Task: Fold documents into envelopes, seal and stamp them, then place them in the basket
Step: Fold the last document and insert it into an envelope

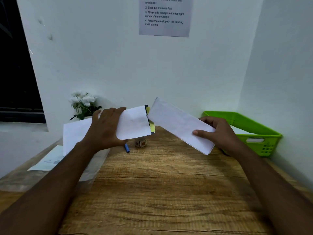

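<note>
My left hand [106, 128] grips a white envelope [135, 122] above the wooden table, its open end with a yellow-and-dark edge facing right. My right hand [218, 133] pinches a folded white document [176, 122] at its lower right end. The document slants up to the left, and its far corner meets the envelope's opening. A green basket [257, 131] stands at the right against the wall. A small roll of stamps [141, 143] sits on the table below the envelope.
A blue pen [126, 148] lies beside the stamps. Loose white sheets [74, 133] and a printed paper [49, 160] lie at the left. White flowers in a pot [83, 104] stand at the back. An instruction sheet [164, 16] hangs on the wall.
</note>
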`<act>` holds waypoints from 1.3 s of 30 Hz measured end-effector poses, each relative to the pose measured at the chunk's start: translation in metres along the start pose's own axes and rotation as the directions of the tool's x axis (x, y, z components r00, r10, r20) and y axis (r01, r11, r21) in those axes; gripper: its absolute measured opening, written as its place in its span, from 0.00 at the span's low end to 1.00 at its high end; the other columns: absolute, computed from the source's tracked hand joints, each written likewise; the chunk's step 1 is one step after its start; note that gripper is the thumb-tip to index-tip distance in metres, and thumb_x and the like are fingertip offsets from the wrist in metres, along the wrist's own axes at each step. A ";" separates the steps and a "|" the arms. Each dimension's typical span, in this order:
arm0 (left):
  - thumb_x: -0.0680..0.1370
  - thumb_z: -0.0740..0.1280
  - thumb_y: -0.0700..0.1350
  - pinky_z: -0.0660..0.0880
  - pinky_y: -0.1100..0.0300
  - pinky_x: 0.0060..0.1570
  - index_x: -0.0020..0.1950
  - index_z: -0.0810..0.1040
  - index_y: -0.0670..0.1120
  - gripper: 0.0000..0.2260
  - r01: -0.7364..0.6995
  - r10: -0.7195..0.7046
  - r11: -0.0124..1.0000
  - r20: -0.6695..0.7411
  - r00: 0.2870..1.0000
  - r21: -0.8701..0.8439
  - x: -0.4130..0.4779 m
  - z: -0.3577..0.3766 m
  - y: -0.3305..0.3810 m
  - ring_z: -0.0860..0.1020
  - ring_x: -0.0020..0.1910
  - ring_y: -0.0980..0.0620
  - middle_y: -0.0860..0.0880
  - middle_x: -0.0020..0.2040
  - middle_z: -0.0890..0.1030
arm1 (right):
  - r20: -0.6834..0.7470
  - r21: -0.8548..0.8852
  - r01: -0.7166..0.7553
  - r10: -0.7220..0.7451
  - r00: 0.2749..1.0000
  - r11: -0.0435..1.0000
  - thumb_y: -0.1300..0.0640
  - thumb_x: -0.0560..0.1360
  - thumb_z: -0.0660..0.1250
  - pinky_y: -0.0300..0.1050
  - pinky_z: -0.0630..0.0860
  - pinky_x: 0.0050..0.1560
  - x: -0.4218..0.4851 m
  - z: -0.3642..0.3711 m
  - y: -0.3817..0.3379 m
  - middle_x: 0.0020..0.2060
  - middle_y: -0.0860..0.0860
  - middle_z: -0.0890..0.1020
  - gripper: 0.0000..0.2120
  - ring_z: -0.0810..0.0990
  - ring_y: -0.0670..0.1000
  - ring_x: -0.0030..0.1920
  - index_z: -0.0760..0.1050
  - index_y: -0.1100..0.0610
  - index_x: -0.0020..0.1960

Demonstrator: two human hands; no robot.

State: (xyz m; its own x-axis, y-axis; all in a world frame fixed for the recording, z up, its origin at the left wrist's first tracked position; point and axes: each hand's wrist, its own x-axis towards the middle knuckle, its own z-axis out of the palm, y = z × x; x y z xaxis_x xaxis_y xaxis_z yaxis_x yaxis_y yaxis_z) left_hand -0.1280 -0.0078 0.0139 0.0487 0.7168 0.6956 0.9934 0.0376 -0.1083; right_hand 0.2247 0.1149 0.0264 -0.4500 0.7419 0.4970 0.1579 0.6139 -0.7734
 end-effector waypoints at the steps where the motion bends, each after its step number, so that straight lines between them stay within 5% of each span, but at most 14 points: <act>1: 0.59 0.63 0.68 0.59 0.41 0.65 0.72 0.64 0.46 0.46 -0.006 0.006 1.000 -0.003 1.000 -0.002 0.000 0.000 0.001 0.69 0.60 0.46 0.47 0.60 0.73 | 0.003 -0.003 -0.004 0.004 1.000 1.000 0.59 0.68 0.78 0.42 0.75 0.43 0.000 0.000 0.000 0.45 0.47 0.85 0.10 0.82 0.44 0.43 0.82 0.52 0.48; 8: 0.59 0.63 0.68 0.60 0.40 0.65 0.72 0.64 0.46 0.46 -0.013 0.012 1.000 -0.013 1.000 -0.008 0.000 0.000 0.000 0.70 0.61 0.46 0.47 0.60 0.73 | -0.009 -0.026 0.002 -0.002 1.000 1.000 0.59 0.69 0.78 0.41 0.75 0.42 -0.002 -0.004 -0.002 0.45 0.47 0.85 0.12 0.82 0.43 0.42 0.81 0.51 0.50; 13: 0.60 0.63 0.68 0.60 0.40 0.65 0.72 0.64 0.45 0.46 -0.034 0.033 0.999 -0.035 0.999 -0.014 0.000 -0.002 0.002 0.70 0.60 0.46 0.47 0.60 0.73 | 0.060 -0.043 0.034 -0.031 0.998 0.999 0.58 0.68 0.79 0.47 0.75 0.43 -0.003 -0.006 -0.005 0.43 0.57 0.85 0.26 0.82 0.56 0.44 0.77 0.40 0.61; 18: 0.60 0.63 0.69 0.60 0.40 0.65 0.72 0.64 0.45 0.46 -0.057 0.056 0.998 -0.043 0.998 -0.014 0.000 -0.002 0.004 0.70 0.61 0.46 0.46 0.60 0.73 | 0.126 -0.103 0.033 -0.020 0.992 0.994 0.59 0.67 0.79 0.32 0.72 0.37 -0.005 -0.009 -0.010 0.42 0.51 0.84 0.24 0.79 0.41 0.38 0.80 0.43 0.59; 24: 0.59 0.67 0.67 0.58 0.40 0.66 0.73 0.61 0.48 0.47 -0.118 0.117 0.993 0.011 0.993 0.023 0.002 -0.002 0.007 0.70 0.63 0.46 0.48 0.62 0.72 | 0.224 -0.119 0.034 -0.006 0.975 0.992 0.62 0.69 0.77 0.28 0.73 0.43 -0.006 -0.011 -0.009 0.53 0.40 0.84 0.23 0.81 0.37 0.50 0.81 0.46 0.60; 27: 0.58 0.71 0.64 0.55 0.41 0.68 0.74 0.60 0.48 0.49 -0.172 0.171 0.985 0.053 0.984 0.027 0.002 0.001 0.015 0.69 0.64 0.48 0.49 0.63 0.71 | 0.266 -0.124 0.051 -0.017 0.964 0.991 0.64 0.70 0.76 0.30 0.74 0.44 -0.007 -0.013 -0.010 0.52 0.37 0.84 0.21 0.81 0.39 0.53 0.81 0.46 0.58; 32: 0.59 0.71 0.64 0.53 0.42 0.70 0.74 0.60 0.49 0.47 -0.245 0.246 0.969 0.065 0.967 -0.020 0.001 0.002 0.041 0.68 0.65 0.50 0.50 0.63 0.71 | 0.268 -0.137 0.078 -0.039 0.963 0.987 0.63 0.69 0.77 0.37 0.77 0.47 -0.005 -0.012 -0.007 0.49 0.51 0.84 0.21 0.82 0.48 0.51 0.81 0.47 0.58; 39: 0.61 0.69 0.65 0.52 0.44 0.71 0.75 0.59 0.49 0.46 -0.335 0.337 0.941 0.086 0.937 -0.038 0.000 0.007 0.071 0.68 0.64 0.50 0.50 0.63 0.71 | 0.225 -0.114 0.115 -0.087 0.970 0.987 0.61 0.66 0.80 0.49 0.75 0.59 -0.003 0.013 -0.002 0.45 0.51 0.82 0.28 0.80 0.44 0.54 0.75 0.46 0.62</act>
State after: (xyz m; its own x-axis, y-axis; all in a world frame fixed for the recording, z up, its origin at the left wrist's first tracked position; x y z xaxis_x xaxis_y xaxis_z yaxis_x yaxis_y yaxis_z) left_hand -0.0578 -0.0006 0.0012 0.3717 0.7445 0.5545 0.9228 -0.2314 -0.3080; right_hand 0.2141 0.1081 0.0211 -0.6483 0.6060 0.4610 0.2043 0.7217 -0.6614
